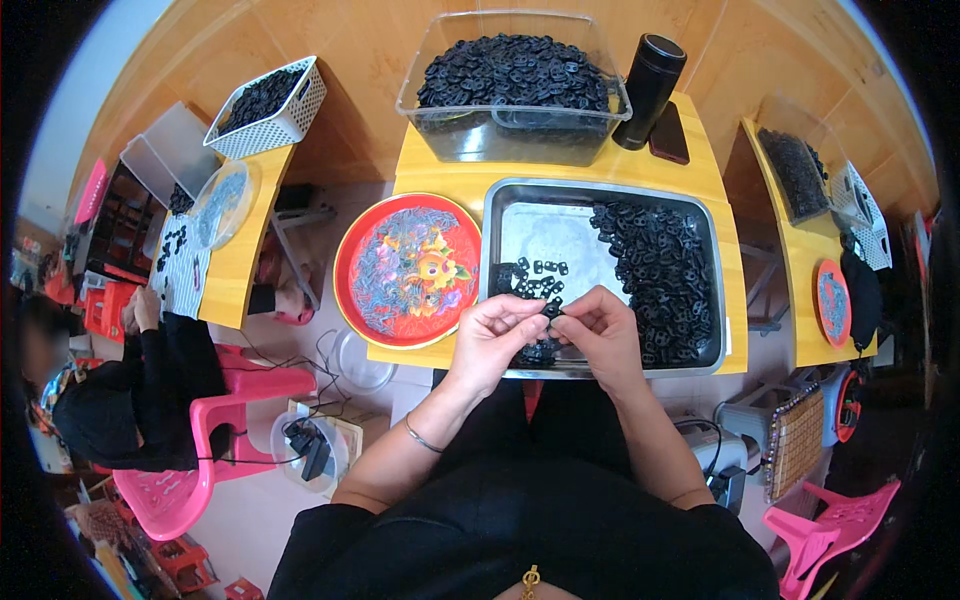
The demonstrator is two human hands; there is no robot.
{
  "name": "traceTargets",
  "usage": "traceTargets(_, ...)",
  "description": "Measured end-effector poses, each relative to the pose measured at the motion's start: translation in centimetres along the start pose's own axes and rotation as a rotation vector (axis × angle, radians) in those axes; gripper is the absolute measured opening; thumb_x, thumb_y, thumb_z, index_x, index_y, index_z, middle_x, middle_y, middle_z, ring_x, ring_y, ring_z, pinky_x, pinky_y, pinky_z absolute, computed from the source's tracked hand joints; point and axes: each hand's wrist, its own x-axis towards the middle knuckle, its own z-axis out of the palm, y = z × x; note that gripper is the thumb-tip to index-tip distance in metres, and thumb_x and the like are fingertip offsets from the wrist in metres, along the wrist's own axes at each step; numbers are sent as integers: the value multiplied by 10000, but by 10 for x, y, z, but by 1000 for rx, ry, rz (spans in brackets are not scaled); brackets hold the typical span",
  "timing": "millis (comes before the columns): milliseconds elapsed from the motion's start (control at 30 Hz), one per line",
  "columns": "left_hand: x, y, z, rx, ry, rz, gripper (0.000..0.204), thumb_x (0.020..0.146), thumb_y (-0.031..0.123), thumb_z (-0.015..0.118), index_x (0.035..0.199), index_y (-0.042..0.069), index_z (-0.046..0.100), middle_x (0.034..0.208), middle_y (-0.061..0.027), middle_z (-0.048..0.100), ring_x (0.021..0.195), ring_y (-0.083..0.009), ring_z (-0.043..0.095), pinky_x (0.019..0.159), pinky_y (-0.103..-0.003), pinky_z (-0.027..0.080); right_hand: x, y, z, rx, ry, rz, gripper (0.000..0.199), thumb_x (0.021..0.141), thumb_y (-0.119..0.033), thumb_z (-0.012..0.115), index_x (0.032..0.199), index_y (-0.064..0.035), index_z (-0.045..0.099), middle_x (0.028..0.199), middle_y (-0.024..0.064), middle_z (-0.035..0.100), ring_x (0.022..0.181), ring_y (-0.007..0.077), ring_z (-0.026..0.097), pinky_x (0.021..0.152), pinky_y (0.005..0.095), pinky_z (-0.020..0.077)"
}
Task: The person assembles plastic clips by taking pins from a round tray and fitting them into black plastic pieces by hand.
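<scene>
Over the near edge of a metal tray (555, 228), my left hand (492, 338) and my right hand (603, 340) meet, thumbs and forefingers closed in a pinch. Between the fingertips is a small black plastic piece (551, 308) with holes, gripped from both sides. Whether a pin is also in the fingers is too small to tell. Many like black pieces (660, 285) are heaped along the tray's right side, and a smaller group (540, 275) lies at its left. Left of the tray stands a red round plate (345, 265) with thin grey metal pins (395, 265) scattered over its flower pattern.
Behind the tray, a clear plastic bin (465, 140) is heaped with black pieces. A black bottle (652, 90) and a dark phone-like slab (670, 135) stand beside it. At a left table a person (130, 390) sits on a pink chair (215, 420). Another table (805, 270) is at right.
</scene>
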Motion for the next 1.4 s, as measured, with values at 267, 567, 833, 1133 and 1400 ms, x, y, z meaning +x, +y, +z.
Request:
traceTargets(267,3,12,-11,-108,-116,-169,140,788,5,597,906,37,529,794,-46,604,683,-87,574,589,-189,457,10,-18,-3,-346,-220,-224,324,682,-1,678,989,-35,581,841,45,604,694,89,549,623,203,439)
traceTargets(567,2,19,-13,-225,-134,-306,271,787,-5,595,975,76,417,792,-60,599,685,-89,574,591,-183,460,9,-21,-7,-457,-335,-194,334,627,-40,729,946,-47,632,818,43,616,641,81,521,593,207,426)
traceTargets(833,2,22,-12,-202,-187,-338,289,782,11,609,987,80,417,764,-40,584,663,-84,560,581,-186,451,12,-18,-14,-450,-371,-231,303,632,-70,740,916,-43,637,802,61,633,679,113,588,606,229,464)
traceTargets(1133,3,21,-14,-253,-227,-349,311,776,18,620,1002,84,417,753,-38,581,661,-91,561,581,-189,450,14,-19,-12,-426,-376,-216,261,615,-1,727,858,-20,635,819,81,634,716,126,583,640,234,447)
traceTargets(1400,7,27,-12,-222,-224,-372,331,768,7,622,1014,85,414,755,-45,585,662,-97,569,588,-195,461,13,-20,-14,-345,-365,-95,256,630,4,724,866,-19,629,850,66,622,765,124,566,670,233,440)
